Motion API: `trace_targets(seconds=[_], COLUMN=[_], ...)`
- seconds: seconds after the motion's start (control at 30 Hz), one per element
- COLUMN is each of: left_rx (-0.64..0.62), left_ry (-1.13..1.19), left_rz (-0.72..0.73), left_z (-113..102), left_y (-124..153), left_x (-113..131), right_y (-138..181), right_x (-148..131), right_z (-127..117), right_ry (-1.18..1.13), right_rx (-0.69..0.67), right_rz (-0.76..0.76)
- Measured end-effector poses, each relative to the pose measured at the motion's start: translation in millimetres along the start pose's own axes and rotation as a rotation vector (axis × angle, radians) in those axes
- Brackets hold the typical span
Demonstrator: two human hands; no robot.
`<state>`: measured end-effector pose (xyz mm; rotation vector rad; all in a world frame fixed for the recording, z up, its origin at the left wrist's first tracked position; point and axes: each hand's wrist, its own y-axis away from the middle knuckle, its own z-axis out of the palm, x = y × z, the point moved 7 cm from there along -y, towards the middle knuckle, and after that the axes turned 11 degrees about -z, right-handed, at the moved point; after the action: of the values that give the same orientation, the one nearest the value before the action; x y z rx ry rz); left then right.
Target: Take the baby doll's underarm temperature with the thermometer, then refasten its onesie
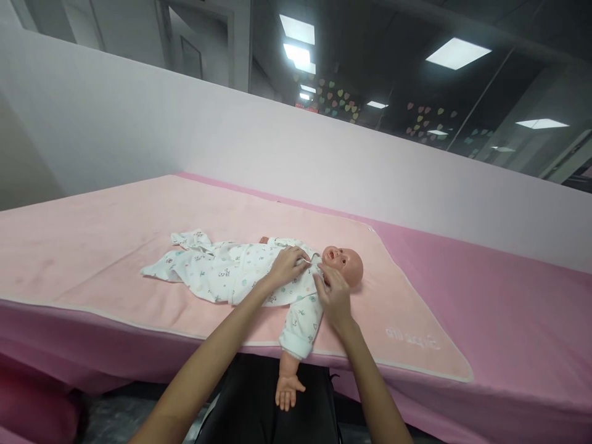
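A baby doll (345, 264) lies on its back on a light pink blanket (139, 228), head to the right. It wears a white printed romper (222, 271). One doll arm (289, 382) hangs over the bed's near edge. My left hand (285, 265) rests on the doll's chest with its fingers pinched on the romper near the collar. My right hand (333, 295) is just below the doll's chin, fingers closed on the collar too. The two hands almost meet at the neckline.
The blanket covers a pink bed (509, 320) along a pale pink partition wall (277, 142). Behind the wall are glass panels with heart stickers (340, 102). A dark chair or stool (263, 407) stands below the bed's near edge.
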<state>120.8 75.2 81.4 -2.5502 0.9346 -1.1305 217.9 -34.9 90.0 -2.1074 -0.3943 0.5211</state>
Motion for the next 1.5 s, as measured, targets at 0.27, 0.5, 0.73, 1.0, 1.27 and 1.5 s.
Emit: trace_targets(seconds=[0.27, 0.5, 0.73, 1.0, 1.27, 1.5], left_rx=[-0.018, 0.018, 0.023, 0.051, 0.293, 0.450], left_ry=[0.107, 0.148, 0.188, 0.099, -0.268, -0.235], left_rz=[-0.025, -0.068, -0.028, -0.006, 0.060, 0.042], left_z=[2, 0, -2, -1, -13, -41], left_y=[4, 7, 8, 8, 27, 55], left_x=[-4, -3, 2, 4, 14, 2], right_y=[-18, -14, -10, -9, -8, -4], right_x=[21, 16, 17, 19, 22, 19], right_z=[63, 55, 60, 59, 62, 48], right_ry=[-0.167, -0.140, -0.117, -0.168, -0.112, -0.040], right_rx=[0.078, 0.105, 0.096, 0.131, 0.106, 0.265], right_rz=[0.104, 0.041, 0.054, 0.104, 0.123, 0.101])
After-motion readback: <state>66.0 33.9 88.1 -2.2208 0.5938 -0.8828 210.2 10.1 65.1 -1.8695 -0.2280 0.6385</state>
